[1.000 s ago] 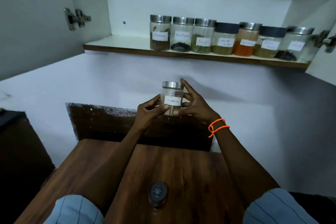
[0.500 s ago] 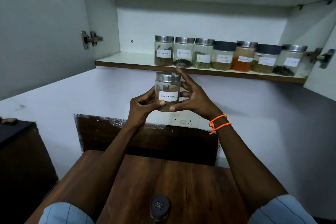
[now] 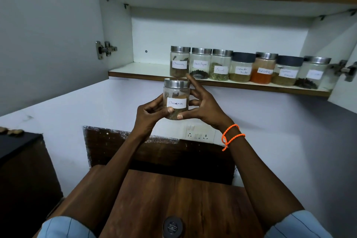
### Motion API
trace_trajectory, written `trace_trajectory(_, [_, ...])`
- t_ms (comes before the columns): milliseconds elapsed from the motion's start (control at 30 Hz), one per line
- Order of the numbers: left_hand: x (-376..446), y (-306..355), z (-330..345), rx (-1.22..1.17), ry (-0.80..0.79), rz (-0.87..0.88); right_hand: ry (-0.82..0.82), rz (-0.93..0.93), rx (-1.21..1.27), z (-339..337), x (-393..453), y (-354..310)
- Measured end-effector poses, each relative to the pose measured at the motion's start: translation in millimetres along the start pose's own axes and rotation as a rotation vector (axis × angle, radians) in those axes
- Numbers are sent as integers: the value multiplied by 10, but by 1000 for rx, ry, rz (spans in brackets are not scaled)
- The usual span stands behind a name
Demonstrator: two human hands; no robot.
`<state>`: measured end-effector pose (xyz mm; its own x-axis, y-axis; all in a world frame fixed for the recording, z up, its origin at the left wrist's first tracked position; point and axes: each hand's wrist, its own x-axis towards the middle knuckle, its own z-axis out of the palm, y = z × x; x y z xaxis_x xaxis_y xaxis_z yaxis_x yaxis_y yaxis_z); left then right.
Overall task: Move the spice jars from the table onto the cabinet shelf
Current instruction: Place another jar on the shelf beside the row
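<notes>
Fingers (image 3: 170,110) pinch cinnamon jar (image 3: 175,98) (both hands).

wall socket panel (image 3: 199,133) | dark side cabinet (image 3: 21,170) | door hinge (image 3: 105,49)

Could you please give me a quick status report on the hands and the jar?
Left hand and right hand both grip the steel-lidded glass cinnamon jar, below the white cabinet shelf. Free shelf space left of the row; nothing in the way.
</notes>
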<state>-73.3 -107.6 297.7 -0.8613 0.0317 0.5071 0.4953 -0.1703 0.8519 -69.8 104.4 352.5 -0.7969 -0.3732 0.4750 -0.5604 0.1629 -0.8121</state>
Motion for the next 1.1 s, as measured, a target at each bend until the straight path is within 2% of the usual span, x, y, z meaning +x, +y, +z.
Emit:
trace_trajectory(133, [154, 106, 1, 51, 6, 56, 120, 10, 24, 150, 210, 107])
trace_trajectory(400, [853, 231, -370, 171, 135, 114, 376, -40, 67, 529, 924, 28])
trace_trajectory(500, [1138, 288, -472, 253, 184, 92, 475, -87, -77, 692, 1240, -96])
trace_trajectory(600, [1422, 308, -547, 386, 125, 152, 576, -92, -284, 781, 1498, -110])
trace_trajectory(767, [1685, 247, -553, 594, 62, 199, 629, -26, -506, 843, 1694, 44])
trace_trajectory(900, [1770, 96, -513, 665, 93, 230, 678, 27, -639, 868, 1752, 204])
trace_trajectory(1100, [1810, -44, -465, 677, 197, 186, 655, -87, -697, 844, 1728, 296])
